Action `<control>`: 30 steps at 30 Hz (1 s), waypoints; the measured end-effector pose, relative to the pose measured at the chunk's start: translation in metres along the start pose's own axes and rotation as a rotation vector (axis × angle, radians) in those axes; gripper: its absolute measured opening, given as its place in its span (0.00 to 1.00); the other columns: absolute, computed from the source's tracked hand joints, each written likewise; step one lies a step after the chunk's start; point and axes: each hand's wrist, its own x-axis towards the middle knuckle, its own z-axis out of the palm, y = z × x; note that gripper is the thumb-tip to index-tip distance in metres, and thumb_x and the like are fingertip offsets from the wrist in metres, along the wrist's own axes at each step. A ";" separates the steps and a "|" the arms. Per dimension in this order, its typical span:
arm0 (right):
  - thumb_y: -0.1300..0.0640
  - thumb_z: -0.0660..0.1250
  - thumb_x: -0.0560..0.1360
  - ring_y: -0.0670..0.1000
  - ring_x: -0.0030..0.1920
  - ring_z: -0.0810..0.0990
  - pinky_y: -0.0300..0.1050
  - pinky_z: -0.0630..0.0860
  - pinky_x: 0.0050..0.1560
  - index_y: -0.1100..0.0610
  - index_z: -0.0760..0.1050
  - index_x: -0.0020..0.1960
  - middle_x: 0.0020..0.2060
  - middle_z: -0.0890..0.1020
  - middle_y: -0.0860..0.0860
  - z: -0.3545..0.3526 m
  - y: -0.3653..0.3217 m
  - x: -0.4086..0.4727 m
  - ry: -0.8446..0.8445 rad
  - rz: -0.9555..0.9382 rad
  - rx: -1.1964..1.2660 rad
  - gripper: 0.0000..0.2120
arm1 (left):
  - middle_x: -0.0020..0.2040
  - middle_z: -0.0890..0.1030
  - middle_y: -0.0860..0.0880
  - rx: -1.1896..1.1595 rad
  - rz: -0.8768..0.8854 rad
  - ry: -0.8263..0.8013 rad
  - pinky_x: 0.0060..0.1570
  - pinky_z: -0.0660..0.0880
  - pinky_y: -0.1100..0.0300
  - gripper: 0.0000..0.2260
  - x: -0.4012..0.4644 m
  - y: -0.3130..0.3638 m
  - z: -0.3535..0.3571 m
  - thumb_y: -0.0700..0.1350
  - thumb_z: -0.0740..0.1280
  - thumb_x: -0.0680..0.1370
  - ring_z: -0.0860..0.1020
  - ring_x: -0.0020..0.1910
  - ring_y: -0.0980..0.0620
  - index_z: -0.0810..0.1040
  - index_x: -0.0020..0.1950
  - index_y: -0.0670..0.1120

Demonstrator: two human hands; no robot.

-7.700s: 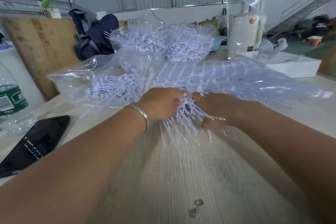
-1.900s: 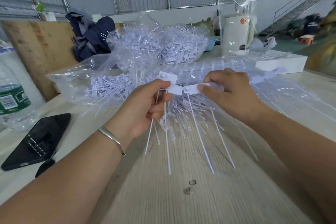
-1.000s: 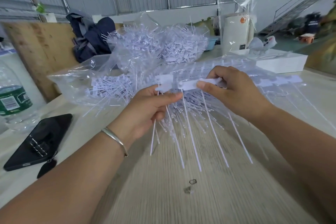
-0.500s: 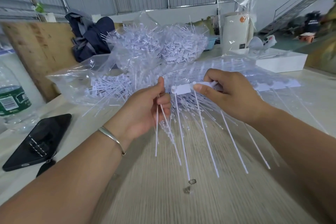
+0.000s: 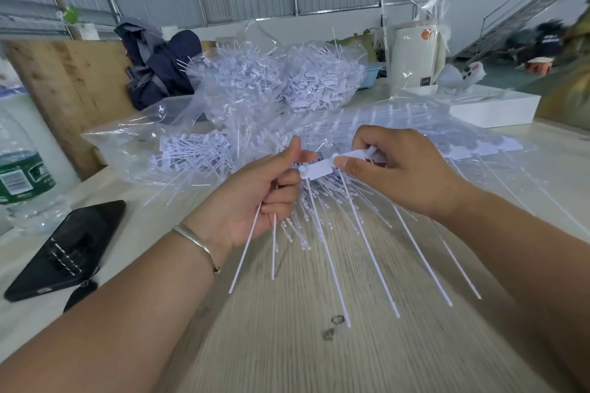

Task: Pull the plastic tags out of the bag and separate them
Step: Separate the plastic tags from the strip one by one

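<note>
Above the surface [image 5: 287, 344], a joined strip of plastic tags [image 5: 319, 169] is being pinched by right hand [image 5: 399, 169] fingers while loose tags [image 5: 271, 233] are being clamped in left hand [image 5: 255, 198] fingers; next, probably, a snapping pull just beside the bag [image 5: 198, 150].

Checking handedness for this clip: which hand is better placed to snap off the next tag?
Left hand: it holds the loose tags beside the end of the tag strip pinched by the right hand.
</note>
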 end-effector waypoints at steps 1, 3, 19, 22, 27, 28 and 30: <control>0.43 0.66 0.74 0.46 0.26 0.64 0.43 0.59 0.31 0.58 0.70 0.38 0.23 0.65 0.46 0.000 -0.001 0.000 0.008 -0.006 -0.008 0.18 | 0.31 0.56 0.54 0.072 0.023 0.014 0.18 0.51 0.68 0.12 0.000 -0.001 0.001 0.53 0.72 0.67 0.56 0.21 0.60 0.82 0.45 0.47; 0.43 0.65 0.74 0.47 0.26 0.64 0.43 0.59 0.30 0.58 0.69 0.38 0.23 0.65 0.47 -0.001 -0.002 0.002 0.036 -0.015 -0.019 0.18 | 0.28 0.58 0.55 0.205 0.057 0.036 0.19 0.50 0.67 0.06 0.000 -0.003 0.003 0.49 0.74 0.67 0.56 0.21 0.60 0.82 0.40 0.49; 0.56 0.64 0.78 0.44 0.29 0.65 0.33 0.62 0.32 0.54 0.75 0.39 0.27 0.69 0.45 -0.001 0.000 0.005 -0.139 0.075 0.336 0.09 | 0.40 0.77 0.49 0.301 0.180 0.135 0.20 0.57 0.68 0.06 0.000 -0.008 0.006 0.49 0.73 0.71 0.60 0.22 0.59 0.83 0.35 0.51; 0.57 0.66 0.77 0.45 0.30 0.65 0.34 0.63 0.33 0.56 0.77 0.39 0.28 0.70 0.48 -0.002 -0.001 0.005 -0.141 0.082 0.393 0.08 | 0.30 0.75 0.51 0.365 0.175 0.074 0.20 0.57 0.68 0.10 -0.001 -0.009 0.008 0.48 0.68 0.77 0.59 0.21 0.58 0.81 0.36 0.50; 0.59 0.69 0.75 0.52 0.34 0.66 0.44 0.63 0.41 0.61 0.80 0.40 0.32 0.70 0.57 -0.004 -0.002 0.004 -0.194 0.105 0.508 0.06 | 0.24 0.66 0.53 0.408 0.180 0.024 0.19 0.53 0.67 0.09 -0.001 -0.008 0.007 0.45 0.67 0.77 0.55 0.21 0.57 0.79 0.37 0.49; 0.60 0.69 0.74 0.51 0.34 0.66 0.44 0.62 0.41 0.61 0.80 0.40 0.31 0.70 0.57 -0.004 -0.002 0.004 -0.191 0.108 0.511 0.06 | 0.24 0.64 0.53 0.413 0.185 0.013 0.20 0.52 0.66 0.08 -0.001 -0.008 0.007 0.45 0.68 0.76 0.55 0.21 0.57 0.79 0.37 0.49; 0.62 0.69 0.73 0.52 0.33 0.65 0.46 0.62 0.40 0.62 0.81 0.39 0.30 0.69 0.58 -0.004 -0.003 0.005 -0.176 0.114 0.519 0.05 | 0.23 0.62 0.53 0.423 0.194 -0.005 0.21 0.49 0.64 0.05 -0.001 -0.006 0.007 0.47 0.70 0.72 0.54 0.21 0.56 0.79 0.38 0.47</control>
